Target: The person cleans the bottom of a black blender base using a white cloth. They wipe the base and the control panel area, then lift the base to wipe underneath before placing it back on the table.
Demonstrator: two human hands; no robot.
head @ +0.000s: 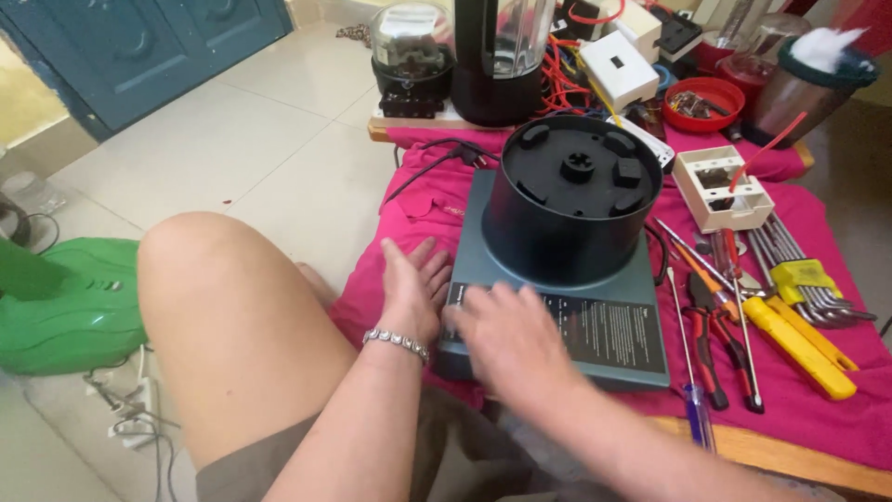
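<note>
The grey appliance base [595, 325] sits on the pink cloth [818, 409], its black round housing [571, 200] upright on top. Both hands are open — left hand [413, 284] flat against its left edge, right hand [506, 335] (blurred) spread over its near corner; screwdrivers [734, 316] lie right.

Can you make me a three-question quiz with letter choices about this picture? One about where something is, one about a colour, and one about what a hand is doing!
1. Where do the screwdrivers lie?
A. right of the blender base
B. on the floor
C. on the knee

2. What colour is the cloth under the tools?
A. blue
B. pink
C. white

3. What is the right hand doing?
A. holding a screwdriver
B. lifted in the air
C. resting on the blender base

Answers:
1. A, they lie on the cloth beside the base.
2. B, it shows pink all around the tools.
3. C, it lies flat on the base's front corner, holding nothing.
</note>
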